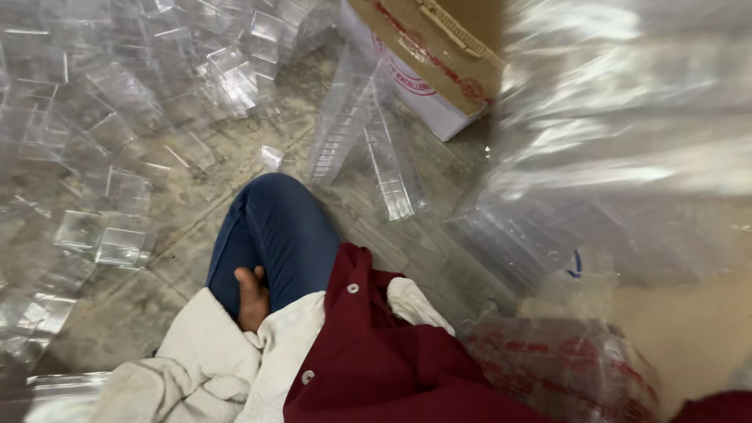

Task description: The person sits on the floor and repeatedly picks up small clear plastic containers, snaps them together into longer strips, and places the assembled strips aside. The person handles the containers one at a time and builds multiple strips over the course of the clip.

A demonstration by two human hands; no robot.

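Observation:
Neither of my hands shows in the head view. A bent knee in blue trousers [274, 235] rests on the floor at centre, with what looks like a bare foot [252, 298] tucked against it. A dark red buttoned garment [376, 360] and off-white cloth [196, 360] cover my lap. A bit of dark red sleeve [721, 407] sits at the bottom right corner. A big clear plastic bag [627, 141], blurred, fills the right side.
Several small clear plastic boxes [117, 243] lie scattered over the grey tiled floor [196, 204] on the left and top. Two long stacks of clear boxes [392, 164] lean by a cardboard carton [439, 63]. A packet with red print [564, 368] lies at lower right.

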